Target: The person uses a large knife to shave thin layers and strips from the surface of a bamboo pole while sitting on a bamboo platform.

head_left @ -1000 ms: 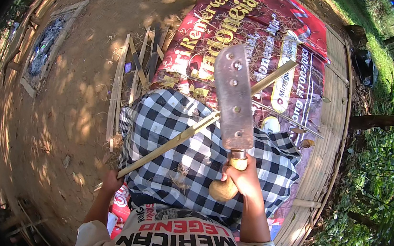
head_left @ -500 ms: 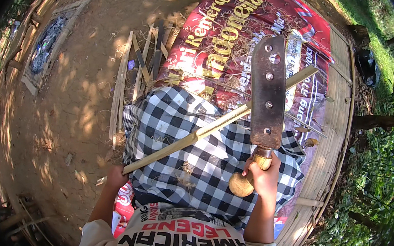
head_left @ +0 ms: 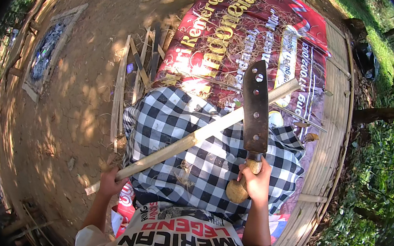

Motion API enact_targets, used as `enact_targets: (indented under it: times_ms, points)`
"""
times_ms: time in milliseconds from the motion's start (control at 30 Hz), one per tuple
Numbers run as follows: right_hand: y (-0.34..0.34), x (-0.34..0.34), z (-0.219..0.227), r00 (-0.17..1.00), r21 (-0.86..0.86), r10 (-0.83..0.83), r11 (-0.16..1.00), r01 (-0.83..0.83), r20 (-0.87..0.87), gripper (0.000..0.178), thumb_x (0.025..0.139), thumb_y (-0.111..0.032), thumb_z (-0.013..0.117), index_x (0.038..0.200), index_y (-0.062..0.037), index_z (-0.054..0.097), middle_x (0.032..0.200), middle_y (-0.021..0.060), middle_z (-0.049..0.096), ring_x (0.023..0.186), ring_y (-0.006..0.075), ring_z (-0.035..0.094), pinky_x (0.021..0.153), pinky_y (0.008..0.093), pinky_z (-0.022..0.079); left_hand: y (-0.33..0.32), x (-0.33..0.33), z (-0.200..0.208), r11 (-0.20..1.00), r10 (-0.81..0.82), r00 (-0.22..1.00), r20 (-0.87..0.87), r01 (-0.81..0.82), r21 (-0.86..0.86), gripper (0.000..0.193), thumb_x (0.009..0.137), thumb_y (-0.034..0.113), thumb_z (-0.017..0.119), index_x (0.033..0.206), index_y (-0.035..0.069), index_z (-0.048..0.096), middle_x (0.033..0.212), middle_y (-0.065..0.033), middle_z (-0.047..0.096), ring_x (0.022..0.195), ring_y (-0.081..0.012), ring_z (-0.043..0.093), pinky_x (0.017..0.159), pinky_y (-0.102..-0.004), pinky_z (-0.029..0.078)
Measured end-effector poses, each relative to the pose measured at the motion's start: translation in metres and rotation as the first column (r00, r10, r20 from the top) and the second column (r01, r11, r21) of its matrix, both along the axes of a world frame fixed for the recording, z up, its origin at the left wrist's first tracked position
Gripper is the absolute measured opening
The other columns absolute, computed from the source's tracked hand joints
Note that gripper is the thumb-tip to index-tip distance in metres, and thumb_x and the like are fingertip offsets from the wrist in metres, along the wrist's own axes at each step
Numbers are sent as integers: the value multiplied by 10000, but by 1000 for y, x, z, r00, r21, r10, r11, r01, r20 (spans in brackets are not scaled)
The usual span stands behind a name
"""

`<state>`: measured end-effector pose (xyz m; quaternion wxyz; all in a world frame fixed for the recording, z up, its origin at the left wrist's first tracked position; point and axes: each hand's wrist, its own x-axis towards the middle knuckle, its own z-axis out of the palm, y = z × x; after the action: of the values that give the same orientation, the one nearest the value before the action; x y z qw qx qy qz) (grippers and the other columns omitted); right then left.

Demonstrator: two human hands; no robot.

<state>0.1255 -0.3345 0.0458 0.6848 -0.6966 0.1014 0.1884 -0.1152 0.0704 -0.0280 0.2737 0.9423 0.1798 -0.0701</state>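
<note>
My left hand [head_left: 112, 181] is closed round the lower left end of a long pale bamboo strip [head_left: 170, 153], which slants up to the right above my lap. In my right hand [head_left: 255, 178] is a machete [head_left: 257, 111], gripped by its wooden handle with a round knob. Its dark, broad blade has several holes and points away from me. The blade crosses over the strip and hides a short part of it; whether they touch I cannot tell. A black-and-white checked cloth [head_left: 159, 114] covers my lap beneath both.
Ahead lies a red printed banner [head_left: 200, 42] strewn with thin shavings, on a bamboo platform [head_left: 326, 151]. Several bamboo strips [head_left: 119, 95] lie at its left edge. Bare earth [head_left: 76, 125] with a framed ash pit [head_left: 47, 52] extends left; green plants [head_left: 362, 236] grow right.
The machete has come down and slightly left, nearer to me. The strip has slid toward my lower left, more of its end showing past my left hand, and its paler side now faces up.
</note>
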Motion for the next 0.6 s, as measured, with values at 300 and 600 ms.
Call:
enact_targets:
  times_ms: [300, 600]
  points:
    - [4, -6, -3, 974, -180, 149, 976, -118, 168, 187, 765, -64, 664, 891, 22, 555, 659, 66, 570, 529, 122, 547, 498, 274, 444, -10, 33, 13, 932, 25, 945, -327, -141, -335, 291, 818, 254, 716, 756, -16, 624, 610, -61, 597, 527, -134, 531, 498, -316, 420]
    - [25, 12, 24, 656, -519, 509, 830, -203, 557, 378, 654, -81, 697, 1008, -20, 580, 820, 117, 619, 655, 284, 634, 581, 343, 524, -5, 49, 5, 715, 49, 822, -567, -425, -555, 331, 875, 271, 685, 701, -6, 630, 583, -19, 585, 482, -85, 514, 448, -260, 403]
